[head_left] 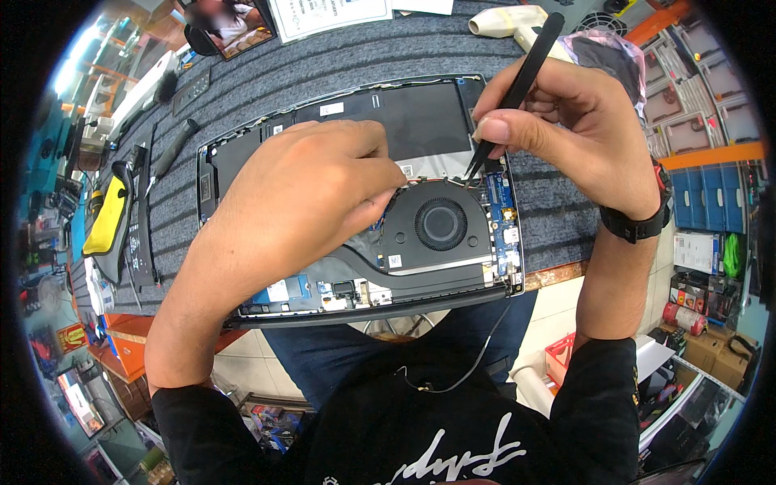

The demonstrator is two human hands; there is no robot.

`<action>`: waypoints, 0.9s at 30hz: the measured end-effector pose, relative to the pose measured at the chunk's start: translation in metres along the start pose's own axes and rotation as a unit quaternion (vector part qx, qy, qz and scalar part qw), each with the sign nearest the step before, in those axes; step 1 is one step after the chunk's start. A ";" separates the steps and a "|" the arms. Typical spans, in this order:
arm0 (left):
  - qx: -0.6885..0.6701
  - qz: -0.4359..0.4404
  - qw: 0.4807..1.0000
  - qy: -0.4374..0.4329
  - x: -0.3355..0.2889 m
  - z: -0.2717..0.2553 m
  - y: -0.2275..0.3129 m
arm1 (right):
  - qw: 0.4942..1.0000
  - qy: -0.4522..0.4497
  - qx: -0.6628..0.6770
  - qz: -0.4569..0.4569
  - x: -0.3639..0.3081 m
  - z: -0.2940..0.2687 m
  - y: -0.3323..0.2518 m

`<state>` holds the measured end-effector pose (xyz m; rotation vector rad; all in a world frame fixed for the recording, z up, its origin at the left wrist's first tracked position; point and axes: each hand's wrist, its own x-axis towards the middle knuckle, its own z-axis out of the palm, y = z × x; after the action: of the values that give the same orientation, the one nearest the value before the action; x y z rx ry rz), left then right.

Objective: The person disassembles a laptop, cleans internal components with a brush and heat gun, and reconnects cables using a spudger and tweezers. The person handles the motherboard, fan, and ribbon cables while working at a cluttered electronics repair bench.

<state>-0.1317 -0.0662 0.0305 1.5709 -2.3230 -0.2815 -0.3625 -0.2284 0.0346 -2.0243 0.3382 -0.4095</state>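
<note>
An opened laptop [477, 283] lies across the table's near edge with its insides showing. My right hand [578, 133] grips a pair of black tweezers [529, 73], their tips pointing down at the upper right corner of the black cooling fan [440, 225]. A thin cable [432, 179] runs along the fan's top edge, between the tweezer tips and my left fingertips. My left hand [315, 186] is closed in a pinch at the cable's left part; its fingertips are partly hidden. Above the fan sits the dark battery [424, 117]; a blue circuit board [503, 194] is on the right.
A grey ribbed mat [323, 73] covers the table. On its left lie a screwdriver [174, 149], a long black strip [144, 218] and a yellow-and-grey pouch [109, 214]. A cream heat gun [509, 23] rests at the back right. A loose grey cable [489, 343] hangs off the laptop's front.
</note>
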 end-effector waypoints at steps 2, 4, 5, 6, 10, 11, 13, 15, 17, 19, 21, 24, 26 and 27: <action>0.000 0.003 1.000 -0.006 0.001 -0.002 0.002 | 1.000 -0.001 -0.012 -0.004 -0.001 -0.001 0.000; -0.013 0.005 1.000 -0.016 0.000 -0.005 0.001 | 1.000 -0.005 -0.001 -0.003 0.000 -0.001 0.001; -0.020 0.005 1.000 -0.021 0.000 -0.006 0.001 | 1.000 -0.007 0.005 -0.002 0.001 0.000 0.001; -0.025 -0.004 0.999 -0.024 0.000 -0.006 0.001 | 1.000 -0.007 -0.001 -0.007 0.001 -0.001 0.001; -0.036 -0.026 0.999 -0.032 -0.001 -0.007 0.005 | 1.000 -0.006 -0.018 -0.017 0.000 -0.002 0.002; -0.036 -0.027 0.998 -0.032 -0.001 -0.007 0.005 | 1.000 -0.005 -0.021 -0.017 -0.001 -0.003 0.002; -0.044 -0.030 0.998 -0.030 -0.003 -0.007 0.006 | 1.000 -0.005 -0.016 -0.024 -0.001 -0.003 0.002; -0.051 -0.033 0.998 -0.029 -0.004 -0.007 0.005 | 1.000 -0.004 -0.009 -0.027 -0.001 -0.002 0.003; -0.056 -0.036 0.997 -0.031 -0.006 -0.007 0.002 | 1.000 -0.002 -0.002 -0.027 -0.001 -0.001 0.003; -0.066 -0.036 0.997 -0.029 -0.008 -0.006 0.001 | 1.000 -0.002 0.006 -0.023 -0.001 -0.001 0.002; -0.067 -0.038 0.997 -0.022 -0.008 -0.007 0.001 | 1.000 -0.003 0.003 -0.022 -0.001 -0.001 0.002; -0.065 -0.035 0.997 -0.014 -0.010 -0.008 0.001 | 1.000 -0.004 -0.006 -0.025 -0.001 -0.002 0.002; -0.076 -0.027 0.997 -0.019 -0.010 -0.007 -0.001 | 1.000 -0.002 0.003 -0.025 0.000 -0.001 0.002; -0.062 -0.008 0.998 -0.017 -0.011 -0.007 -0.001 | 1.000 -0.001 0.004 -0.021 0.000 -0.001 0.003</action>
<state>-0.1243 -0.0569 0.0346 1.5372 -2.2715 -0.4524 -0.3630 -0.2306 0.0328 -2.0274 0.2938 -0.4332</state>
